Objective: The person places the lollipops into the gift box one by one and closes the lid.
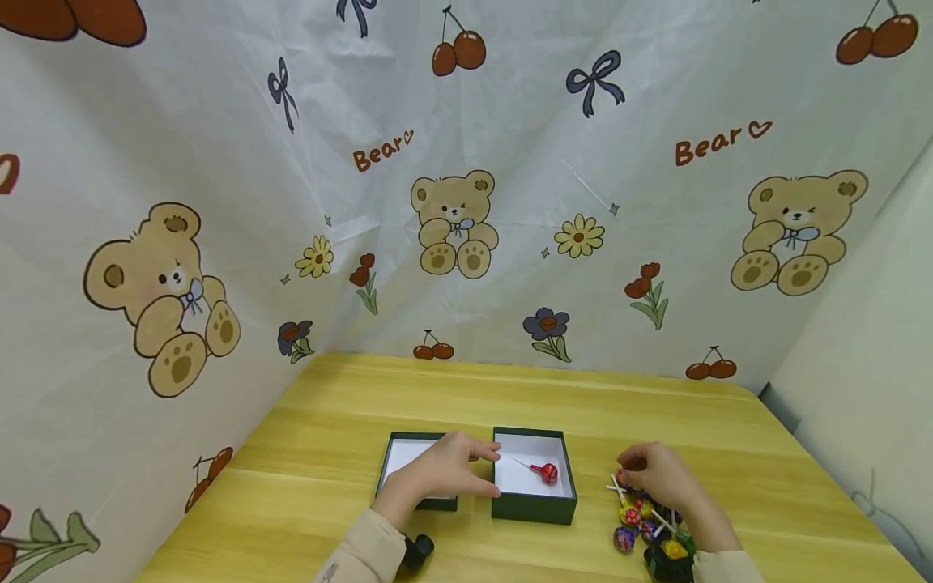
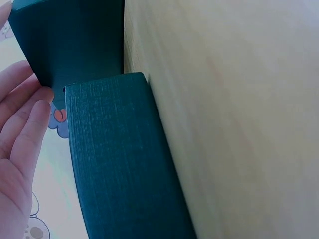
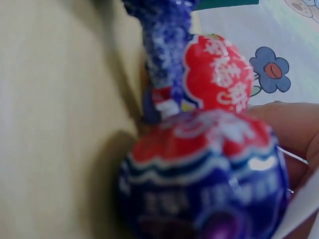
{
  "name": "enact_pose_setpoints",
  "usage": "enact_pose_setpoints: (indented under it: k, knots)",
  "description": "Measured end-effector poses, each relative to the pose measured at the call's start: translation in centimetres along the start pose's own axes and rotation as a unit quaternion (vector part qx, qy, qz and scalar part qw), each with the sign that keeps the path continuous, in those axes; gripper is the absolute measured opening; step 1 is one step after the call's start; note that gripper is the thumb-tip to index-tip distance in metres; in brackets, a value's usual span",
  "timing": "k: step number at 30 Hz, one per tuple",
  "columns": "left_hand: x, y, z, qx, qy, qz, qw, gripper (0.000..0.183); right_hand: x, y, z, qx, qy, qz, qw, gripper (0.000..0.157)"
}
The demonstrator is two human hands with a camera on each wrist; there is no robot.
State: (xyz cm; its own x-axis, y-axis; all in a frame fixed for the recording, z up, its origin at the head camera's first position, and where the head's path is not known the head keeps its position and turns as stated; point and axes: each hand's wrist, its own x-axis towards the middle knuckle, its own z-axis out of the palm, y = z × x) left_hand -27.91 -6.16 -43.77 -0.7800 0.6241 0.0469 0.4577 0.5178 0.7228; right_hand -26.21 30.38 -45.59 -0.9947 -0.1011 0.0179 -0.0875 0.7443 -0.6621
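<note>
Fingers of L hand spread, empty, by box; R hand angled down at lollipops, fingers curled, can't tell if gripping tbh.

In the head view, the left grip hides part of the left green box, and the left sleeve overlaps a black object too obscured to identify. A dark green item there runs off the bottom edge. In the right wrist view, the blurred purple lollipop is cut off below, its lettering unreadable, while the red lollipop covers fingertips of the right grip, leaving their contact uncertain.
</note>
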Motion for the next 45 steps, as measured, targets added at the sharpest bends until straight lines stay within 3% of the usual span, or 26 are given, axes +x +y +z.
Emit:
enact_pose_setpoints:
  k: [20, 27, 45]
  knots:
    - [-0.01, -0.3, 0.29, 0.004, -0.002, 0.013, 0.9999, 0.051, -0.1, 0.23, 0.09, -0.002, -0.01, 0.002, 1.0, 0.018]
    - [0.06, -0.28, 0.14, 0.007, 0.001, 0.009, 0.9999, 0.051, -0.1, 0.15, 0.07, -0.005, -0.015, -0.015, 1.0, 0.019]
    - [-0.02, -0.42, 0.14, -0.007, -0.002, 0.013, 0.9999, 0.05, -0.14, -0.51, 0.24, -0.02, -0.001, -0.014, 1.0, 0.015]
